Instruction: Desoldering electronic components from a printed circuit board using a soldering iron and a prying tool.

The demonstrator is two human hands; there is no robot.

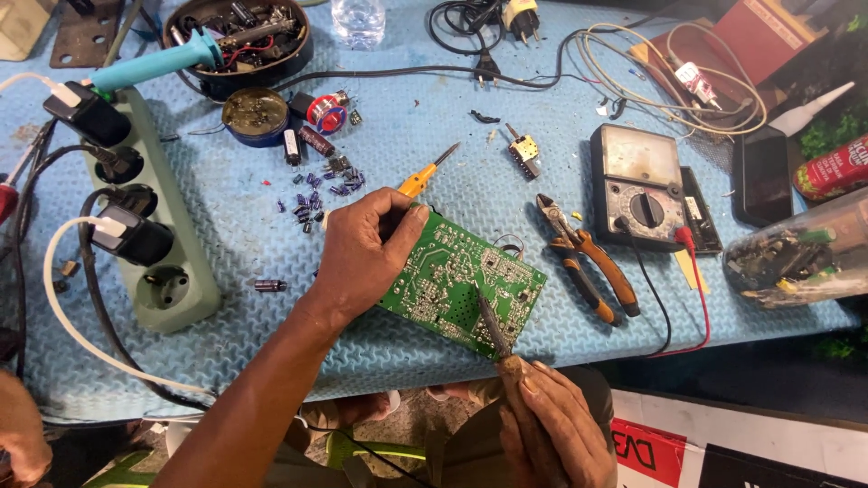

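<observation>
My left hand (362, 258) grips the left edge of a green circuit board (461, 280), which lies solder side up and tilted on the blue mat. My right hand (551, 425), at the bottom of the view, holds a soldering iron (495, 327) whose dark tip touches the board near its middle. A yellow-handled screwdriver (423, 176) pokes out from behind my left hand.
Orange-handled cutters (583, 258) and an analogue multimeter (640, 185) with red and black leads lie to the right. A green power strip (154, 226) sits at left, with a second, teal-handled iron (154, 65). Small capacitors (316, 194), a flux tin (256, 113) and a parts bowl (240, 36) sit behind.
</observation>
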